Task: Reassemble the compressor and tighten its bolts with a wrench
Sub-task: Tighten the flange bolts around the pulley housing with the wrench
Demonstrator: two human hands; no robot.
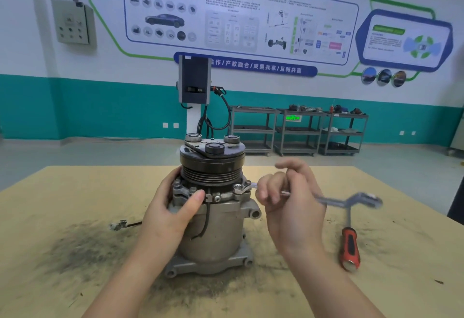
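A stained table (75,192) in a training workshop: at the far left a loose connector (118,225) on a dark wire lies in a smear of black grit. Next to it the left hand (170,207) wraps the side of the compressor (213,217), fingers curled round the housing and thumb laid across the front just under the pulley (212,167), steadying it. The compressor stands upright near the table's middle, its long axis vertical, clutch plate facing the ceiling and mounting feet on the tabletop.

To its right the right hand (288,197) pinches the shank of a wrench (251,188) with curled fingers, little finger lifted. The wrench's ring end sits over a bolt (238,187) on the flange just below the pulley; its shank runs roughly level, out to the right, with the blurred far end past the hand. Farther right a red-handled screwdriver (349,245) lies on the table, tip pointing away from the viewer.

Reassembly looks largely done: pulley, clutch plate and head are in place, and the work appears to have reached the tightening stage. How many flange bolts are already snug cannot be told; those on the far side are hidden.
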